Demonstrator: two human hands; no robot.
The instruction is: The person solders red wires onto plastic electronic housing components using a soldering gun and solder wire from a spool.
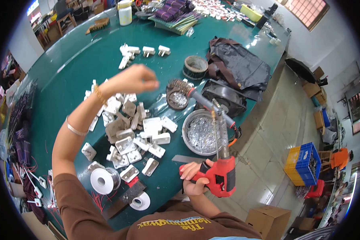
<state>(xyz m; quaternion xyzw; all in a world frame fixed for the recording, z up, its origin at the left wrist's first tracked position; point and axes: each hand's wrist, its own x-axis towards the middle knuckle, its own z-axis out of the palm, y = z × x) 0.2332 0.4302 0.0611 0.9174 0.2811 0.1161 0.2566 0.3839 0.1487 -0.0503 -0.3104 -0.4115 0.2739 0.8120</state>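
Now a heap of white plastic plug housings (125,134) sprawls over the glossy green table (76,80), seemingly still to do; the left hand (138,79) hangs past it, fingers curled, whether pinching, can't tell; a few white plugs (149,51) sit apart, perhaps done; the right hand (194,178) wraps its fingers round a red-and-black pistol-grip tool (224,176).

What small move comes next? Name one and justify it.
Probably lower the left hand to the white plug pieces and pick one up: nothing shows in that hand, loose pieces lie near it, and the right hand grips the red gun-shaped tool.
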